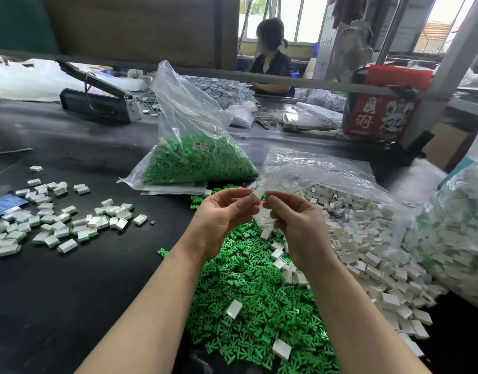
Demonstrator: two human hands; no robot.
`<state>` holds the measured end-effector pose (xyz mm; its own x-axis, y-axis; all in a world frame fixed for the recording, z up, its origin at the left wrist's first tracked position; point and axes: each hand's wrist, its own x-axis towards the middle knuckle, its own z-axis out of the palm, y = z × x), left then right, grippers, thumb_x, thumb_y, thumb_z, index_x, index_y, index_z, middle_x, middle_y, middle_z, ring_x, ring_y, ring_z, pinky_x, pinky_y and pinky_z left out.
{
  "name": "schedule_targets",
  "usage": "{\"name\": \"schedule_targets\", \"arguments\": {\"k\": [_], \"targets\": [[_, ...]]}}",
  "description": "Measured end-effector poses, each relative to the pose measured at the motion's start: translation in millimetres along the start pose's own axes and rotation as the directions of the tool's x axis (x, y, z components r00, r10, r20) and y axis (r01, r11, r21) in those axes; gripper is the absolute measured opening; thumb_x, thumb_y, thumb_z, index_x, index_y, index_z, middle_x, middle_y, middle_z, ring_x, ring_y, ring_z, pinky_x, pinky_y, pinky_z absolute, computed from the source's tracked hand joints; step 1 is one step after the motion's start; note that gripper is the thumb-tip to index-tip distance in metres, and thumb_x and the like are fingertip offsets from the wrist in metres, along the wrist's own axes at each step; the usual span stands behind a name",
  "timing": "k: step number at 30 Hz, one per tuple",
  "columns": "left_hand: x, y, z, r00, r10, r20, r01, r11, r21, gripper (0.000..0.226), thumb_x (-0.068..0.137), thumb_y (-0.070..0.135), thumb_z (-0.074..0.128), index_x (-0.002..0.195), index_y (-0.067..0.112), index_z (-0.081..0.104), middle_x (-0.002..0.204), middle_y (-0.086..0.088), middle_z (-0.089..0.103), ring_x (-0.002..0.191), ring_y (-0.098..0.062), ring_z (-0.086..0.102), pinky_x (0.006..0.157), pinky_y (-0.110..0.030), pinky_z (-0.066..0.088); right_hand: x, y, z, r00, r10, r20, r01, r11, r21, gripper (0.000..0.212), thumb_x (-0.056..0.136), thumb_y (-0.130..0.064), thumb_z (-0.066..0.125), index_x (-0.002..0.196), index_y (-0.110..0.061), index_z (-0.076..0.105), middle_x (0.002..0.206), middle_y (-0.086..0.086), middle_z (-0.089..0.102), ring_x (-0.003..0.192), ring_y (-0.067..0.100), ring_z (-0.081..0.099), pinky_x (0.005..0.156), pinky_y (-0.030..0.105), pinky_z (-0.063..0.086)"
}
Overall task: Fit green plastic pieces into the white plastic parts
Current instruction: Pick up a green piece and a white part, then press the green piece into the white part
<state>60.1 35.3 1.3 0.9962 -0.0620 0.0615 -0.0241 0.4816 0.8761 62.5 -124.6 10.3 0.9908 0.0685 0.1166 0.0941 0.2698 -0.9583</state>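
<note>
— What are the hands doing?
— The left hand (221,211) pinches a white part (254,197). The right hand (294,220) pinches a green piece (264,197) just beside it, above the green pile (248,298) on the bench (84,292).

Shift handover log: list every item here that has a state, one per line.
left hand: pinches white part
white part: held, not yet fitted
right hand: pinches green piece
green piece: held beside white part
green bag: upright, open top
heat sealer: arm raised
</note>
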Motion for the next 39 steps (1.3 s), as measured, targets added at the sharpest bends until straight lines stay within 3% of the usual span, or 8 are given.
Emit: {"name": "schedule_targets", "arguments": {"k": [8,16,22,28,35,39], "targets": [[-1.0,0.9,-1.3,1.000,0.011,-0.003,-0.011,0.999,0.042,0.030,0.072,0.019,0.078,0.100,0.008,0.075,0.094,-0.014,0.075,0.078,-0.017,0.073,0.065,-0.021,0.057,1.2,0.0,0.6,1.000,-0.013,-0.023,0.013,1.000,-0.004,0.014,0.077,-0.012,0.076,0.091,-0.011,0.072,0.077,0.002,0.070,0.064,0.009,0.057,0.057,0.023,0.044],[-2.7,-0.1,4.3,0.994,0.106,-0.014,-0.101,0.974,0.201,0.025,0.070,0.020,0.078,0.093,0.011,0.078,0.090,-0.014,0.076,0.075,-0.018,0.072,0.067,-0.022,0.056,1.1,1.0,0.9,0.978,-0.203,-0.043,0.191,0.962,-0.195,0.007,0.084,-0.005,0.073,0.090,-0.010,0.072,0.078,0.001,0.072,0.068,0.007,0.066,0.063,0.017,0.051],[-2.5,-1.1,5.4,0.989,0.139,-0.038,-0.126,0.962,0.241,0.026,0.072,0.016,0.077,0.096,0.006,0.075,0.087,-0.013,0.076,0.073,-0.017,0.072,0.066,-0.022,0.056,-0.6,2.2,3.0,0.953,-0.297,-0.057,0.268,0.917,-0.296,0.007,0.084,-0.005,0.074,0.089,-0.011,0.072,0.081,0.002,0.073,0.075,0.012,0.070,0.072,0.020,0.055],[-2.6,-0.7,6.4,0.990,0.138,-0.039,-0.126,0.967,0.223,0.026,0.071,0.018,0.077,0.094,0.008,0.076,0.088,-0.015,0.076,0.074,-0.019,0.072,0.069,-0.024,0.058,-0.9,0.6,2.7,0.952,-0.303,-0.037,0.285,0.926,-0.247,0.011,0.084,-0.003,0.073,0.093,-0.008,0.073,0.082,0.002,0.073,0.074,0.008,0.069,0.070,0.017,0.053],[-2.9,-0.6,5.9,0.991,0.129,-0.041,-0.119,0.972,0.202,0.025,0.069,0.020,0.078,0.092,0.010,0.077,0.087,-0.014,0.076,0.073,-0.018,0.072,0.067,-0.023,0.058,-1.7,1.5,1.5,0.965,-0.263,0.002,0.260,0.953,-0.156,0.024,0.082,0.001,0.072,0.105,-0.006,0.071,0.092,0.003,0.075,0.086,0.012,0.072,0.078,0.019,0.055],[-3.2,-1.4,7.7,0.993,0.117,-0.024,-0.110,0.972,0.208,0.023,0.069,0.022,0.078,0.090,0.013,0.078,0.087,-0.014,0.076,0.074,-0.018,0.072,0.068,-0.024,0.058,-1.0,1.6,3.4,0.974,-0.226,-0.003,0.226,0.972,-0.058,0.026,0.081,0.000,0.074,0.106,-0.005,0.071,0.087,0.003,0.075,0.081,0.013,0.072,0.074,0.018,0.055]]}}
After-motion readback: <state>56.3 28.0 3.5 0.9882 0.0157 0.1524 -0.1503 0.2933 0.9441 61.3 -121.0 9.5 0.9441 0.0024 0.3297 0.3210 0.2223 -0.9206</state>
